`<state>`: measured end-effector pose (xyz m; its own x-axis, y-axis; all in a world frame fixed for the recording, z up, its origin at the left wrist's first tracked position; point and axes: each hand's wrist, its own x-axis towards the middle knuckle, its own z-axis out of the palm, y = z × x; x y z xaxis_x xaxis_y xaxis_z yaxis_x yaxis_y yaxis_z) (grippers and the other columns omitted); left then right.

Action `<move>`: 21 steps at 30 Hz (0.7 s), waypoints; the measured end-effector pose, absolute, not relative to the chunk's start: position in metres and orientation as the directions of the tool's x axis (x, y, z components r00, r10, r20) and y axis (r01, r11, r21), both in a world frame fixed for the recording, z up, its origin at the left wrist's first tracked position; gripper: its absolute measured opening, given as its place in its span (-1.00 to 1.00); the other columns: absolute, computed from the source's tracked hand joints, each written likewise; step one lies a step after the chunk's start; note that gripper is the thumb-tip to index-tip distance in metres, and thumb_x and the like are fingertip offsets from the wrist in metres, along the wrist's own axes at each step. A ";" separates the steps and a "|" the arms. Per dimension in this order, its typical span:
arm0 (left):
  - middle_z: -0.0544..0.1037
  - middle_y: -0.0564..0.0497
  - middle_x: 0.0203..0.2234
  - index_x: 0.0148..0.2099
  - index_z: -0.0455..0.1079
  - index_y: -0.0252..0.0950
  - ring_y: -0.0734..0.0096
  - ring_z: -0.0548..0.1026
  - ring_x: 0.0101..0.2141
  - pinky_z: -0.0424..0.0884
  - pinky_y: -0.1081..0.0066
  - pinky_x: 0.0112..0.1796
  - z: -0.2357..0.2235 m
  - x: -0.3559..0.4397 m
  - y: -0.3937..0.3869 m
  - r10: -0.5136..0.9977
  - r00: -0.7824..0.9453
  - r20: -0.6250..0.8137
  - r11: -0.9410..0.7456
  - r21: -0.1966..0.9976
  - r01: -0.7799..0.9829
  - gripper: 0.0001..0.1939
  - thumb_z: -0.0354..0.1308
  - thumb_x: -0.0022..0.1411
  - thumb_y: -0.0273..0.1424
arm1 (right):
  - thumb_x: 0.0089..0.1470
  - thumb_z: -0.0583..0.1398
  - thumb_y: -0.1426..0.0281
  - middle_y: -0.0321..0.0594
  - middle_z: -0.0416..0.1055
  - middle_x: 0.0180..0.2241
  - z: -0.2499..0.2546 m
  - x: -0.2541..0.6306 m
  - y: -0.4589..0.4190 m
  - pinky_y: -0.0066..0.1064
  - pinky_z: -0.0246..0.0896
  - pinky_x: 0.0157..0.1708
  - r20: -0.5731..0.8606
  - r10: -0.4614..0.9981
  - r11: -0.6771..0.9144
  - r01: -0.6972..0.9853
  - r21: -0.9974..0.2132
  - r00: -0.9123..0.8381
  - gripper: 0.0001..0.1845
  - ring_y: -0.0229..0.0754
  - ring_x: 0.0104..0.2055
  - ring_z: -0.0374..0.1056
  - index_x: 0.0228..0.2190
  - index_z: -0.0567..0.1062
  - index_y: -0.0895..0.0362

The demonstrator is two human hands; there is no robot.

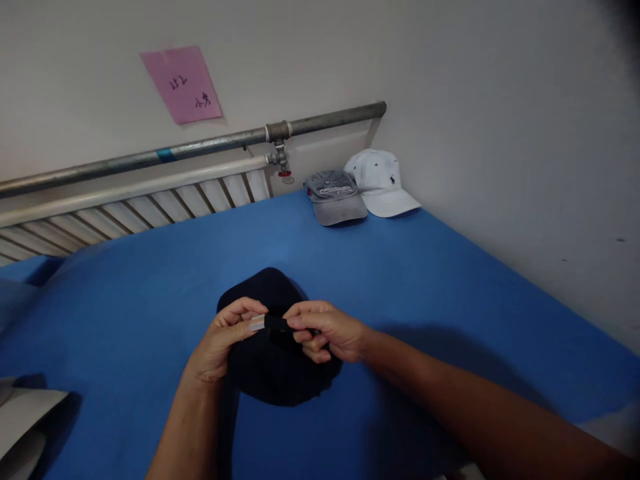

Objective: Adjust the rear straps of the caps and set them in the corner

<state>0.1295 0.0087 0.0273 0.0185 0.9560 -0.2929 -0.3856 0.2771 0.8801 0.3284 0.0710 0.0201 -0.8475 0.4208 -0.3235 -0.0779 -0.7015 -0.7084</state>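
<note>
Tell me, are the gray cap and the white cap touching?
Touching. The head view shows the gray cap side by side with the white cap, their edges meeting with no blue surface visible between the crowns.

A blue cloth (450, 280) covers the surface that fills the lower half of the frame. At its far edge, upper centre, a grey cap (334, 197) and a white cap (381, 181) sit side by side and touching, brims toward the camera, the white one nearest the corner of the walls. Behind them a grey metal pipe (200, 145) runs across the wall from the left edge to upper centre, with a small red-handled valve (283, 163) hanging below its joint. Under the pipe, a white slatted radiator (150, 207) slants along the left. A pink paper note (183, 85) with dark handwriting is stuck on the wall at upper left. Pale sheets (23, 420) lie at lower left.
</note>
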 end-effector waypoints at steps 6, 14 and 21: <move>0.54 0.08 -0.57 -0.36 0.54 -0.28 0.60 0.44 -0.55 0.34 0.64 -0.48 0.027 0.129 0.008 0.960 0.022 -0.280 0.270 0.898 -0.348 -0.80 0.42 -0.12 -0.41 | -0.05 0.26 0.38 -0.53 0.11 -0.68 0.019 0.328 0.071 -0.64 -0.16 -0.78 -0.342 0.446 -0.682 -0.067 -0.728 -0.827 -0.85 -0.53 -0.74 -0.16 -0.41 0.39 0.15; 0.54 0.09 -0.55 -0.35 0.55 -0.26 0.61 0.44 -0.54 0.33 0.63 -0.47 0.026 0.128 0.008 0.956 -0.002 -0.294 0.277 0.900 -0.336 -0.81 0.40 -0.10 -0.42 | -0.05 0.24 0.39 -0.52 0.12 -0.68 0.020 0.328 0.071 -0.65 -0.17 -0.79 -0.347 0.467 -0.666 -0.065 -0.743 -0.813 -0.87 -0.53 -0.75 -0.15 -0.43 0.39 0.15; 0.56 0.10 -0.53 -0.35 0.55 -0.24 0.62 0.46 -0.51 0.35 0.65 -0.43 0.027 0.128 0.010 0.954 0.011 -0.300 0.291 0.913 -0.285 -0.80 0.42 -0.10 -0.39 | -0.02 0.20 0.41 -0.51 0.12 -0.69 0.023 0.328 0.070 -0.64 -0.17 -0.80 -0.352 0.480 -0.650 -0.057 -0.758 -0.804 -0.92 -0.52 -0.76 -0.16 -0.43 0.39 0.16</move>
